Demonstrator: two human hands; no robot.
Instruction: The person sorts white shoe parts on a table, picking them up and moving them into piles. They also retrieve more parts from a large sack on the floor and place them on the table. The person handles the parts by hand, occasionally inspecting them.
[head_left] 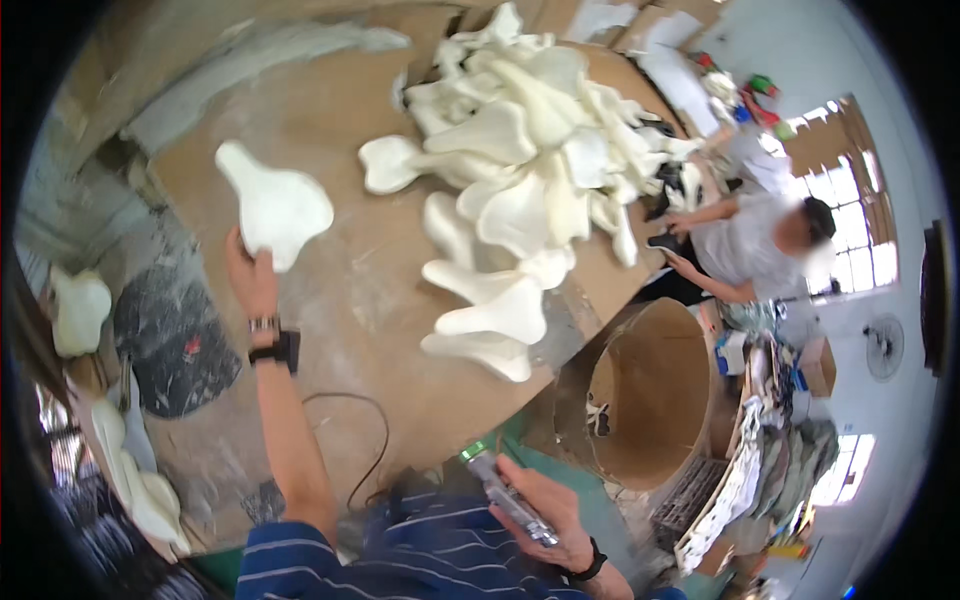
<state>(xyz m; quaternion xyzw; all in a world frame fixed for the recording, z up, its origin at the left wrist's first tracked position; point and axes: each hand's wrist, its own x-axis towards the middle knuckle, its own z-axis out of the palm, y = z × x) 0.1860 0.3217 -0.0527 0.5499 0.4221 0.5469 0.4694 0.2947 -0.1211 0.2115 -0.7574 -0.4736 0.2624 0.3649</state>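
In my left hand (252, 272) is a white foam bicycle saddle pad (280, 205), gripped by its lower edge over the left part of the table. The pad's narrow nose points up and to the left. My right hand (550, 508), low and near my body, wraps round a silver handheld power tool (500, 488) with a green end. That green end points up and left, near the table's front edge. A large heap of similar foam saddle pads (510, 130) covers the far middle of the table, and several loose pads (495, 305) lie at its near side.
The cardboard-covered table (350, 300) carries a dark cable (375, 410) and a dark dusty patch (175, 340). More pads (140, 490) sit along the left edge. At right stands a large round cardboard bin (650, 400); beyond it, a co-worker (745, 240) handles a dark piece.
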